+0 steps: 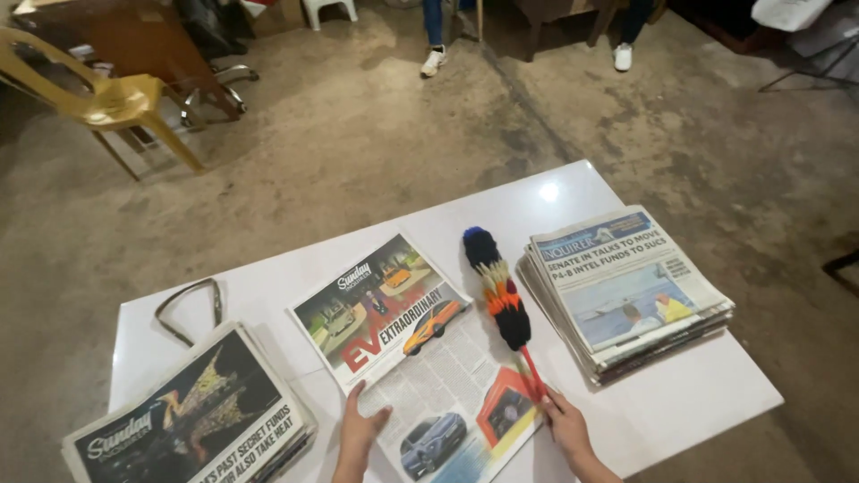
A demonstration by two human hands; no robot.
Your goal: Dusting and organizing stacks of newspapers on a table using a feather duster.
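Yellow chair [107, 98]: plastic, on the concrete floor at 10 o'clock, well apart from the table.
Left newspaper stack [192, 416]: at 8 o'clock on the white table [680, 402], dark front page uppermost.
Strap [188, 309]: thin grey loop, just beyond the left stack, lying flat on the table.
Open newspaper [420, 358]: centre of the table, unfolded, car pictures showing.
Left hand [360, 431]: at 6 o'clock, flat, fingers spread and pressed on the near edge of the open newspaper.
Duster [499, 291]: multicoloured head with blue tip towards 12 o'clock, lying across the right margin of the open newspaper; red handle towards 5 o'clock.
Right hand [568, 427]: at 5 o'clock, fingers closed around the duster's red handle.
Right newspaper stack [626, 291]: at 3 o'clock, thick, just beside the duster head, not touching it.
Seated persons' feet: white shoes [434, 61] at 12 o'clock, on the floor.
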